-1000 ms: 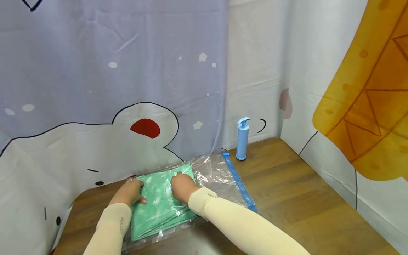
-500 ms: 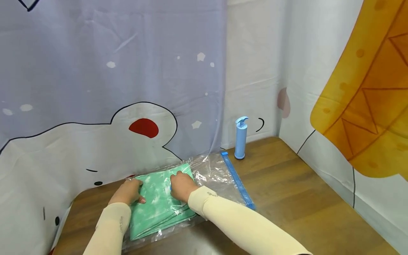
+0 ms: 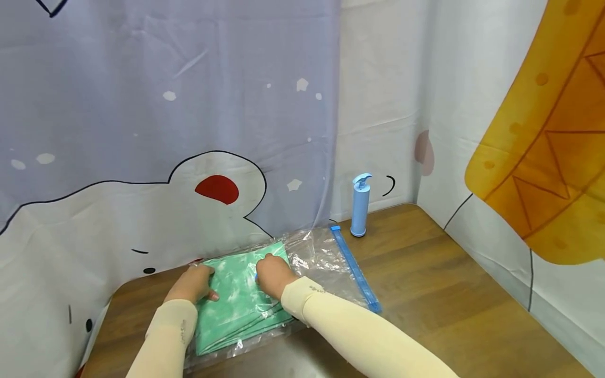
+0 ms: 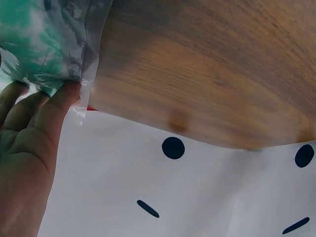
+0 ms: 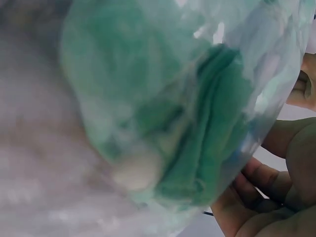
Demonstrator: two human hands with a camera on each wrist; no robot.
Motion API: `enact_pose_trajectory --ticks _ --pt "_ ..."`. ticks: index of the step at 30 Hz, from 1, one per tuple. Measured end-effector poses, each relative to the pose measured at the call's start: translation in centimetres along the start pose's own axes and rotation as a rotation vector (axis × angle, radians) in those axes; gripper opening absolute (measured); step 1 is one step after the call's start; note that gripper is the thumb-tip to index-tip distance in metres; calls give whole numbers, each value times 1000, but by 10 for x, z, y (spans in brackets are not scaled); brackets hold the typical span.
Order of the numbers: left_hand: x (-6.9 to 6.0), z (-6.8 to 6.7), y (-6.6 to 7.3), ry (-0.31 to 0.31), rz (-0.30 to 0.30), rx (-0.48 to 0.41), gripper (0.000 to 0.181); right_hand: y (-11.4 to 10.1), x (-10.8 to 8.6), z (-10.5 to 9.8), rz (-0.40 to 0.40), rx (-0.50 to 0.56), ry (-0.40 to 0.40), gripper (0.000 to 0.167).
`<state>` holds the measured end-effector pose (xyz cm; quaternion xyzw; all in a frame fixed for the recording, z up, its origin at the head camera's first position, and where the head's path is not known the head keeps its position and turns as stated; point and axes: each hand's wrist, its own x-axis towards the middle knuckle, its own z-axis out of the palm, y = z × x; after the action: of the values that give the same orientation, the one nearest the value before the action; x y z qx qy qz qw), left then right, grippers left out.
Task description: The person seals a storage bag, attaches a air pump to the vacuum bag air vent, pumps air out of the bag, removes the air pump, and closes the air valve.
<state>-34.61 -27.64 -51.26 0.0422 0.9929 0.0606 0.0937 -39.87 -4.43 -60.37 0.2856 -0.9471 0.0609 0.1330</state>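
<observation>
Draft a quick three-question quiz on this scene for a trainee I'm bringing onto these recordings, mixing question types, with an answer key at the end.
1. Multiple choice: what lies inside the clear bag?
A) a white pillow
B) folded green fabric
C) a red towel

2. True or false: the blue pump stands upright on the table.

3. Fill in the blank: the blue strip along one end of the bag is nearer to the person's ____ hand.

Key:
1. B
2. True
3. right, since the right hand is on the strip's side of the left hand
</observation>
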Motion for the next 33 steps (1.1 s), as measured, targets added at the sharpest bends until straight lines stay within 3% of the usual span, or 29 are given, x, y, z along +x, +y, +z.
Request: enact_pose_trajectory --ticks 7,11,16,21,27,30,33 --pt "2 -1 0 -14 -28 -10 88 -4 -9 -31 -64 -59 -15 22" --pt "5 -1 -3 -13 -24 -11 87 -2 -9 -40 -35 -17 -41 23" --pt "5 -1 -4 -13 -19 -5 88 13 3 2 15 76 -31 35" --pt "6 2 -5 -21 -12 -8 91 15 6 15 0 25 -47 33" --pt "14 10 -12 -13 -20 -10 92 12 9 16 -18 13 -52 26" --pt "9 5 -5 -29 -21 -16 92 10 6 8 -43 21 -68 24" --pt "7 4 -3 -25 -23 -14 93 1 -3 -14 -57 -29 -68 23"
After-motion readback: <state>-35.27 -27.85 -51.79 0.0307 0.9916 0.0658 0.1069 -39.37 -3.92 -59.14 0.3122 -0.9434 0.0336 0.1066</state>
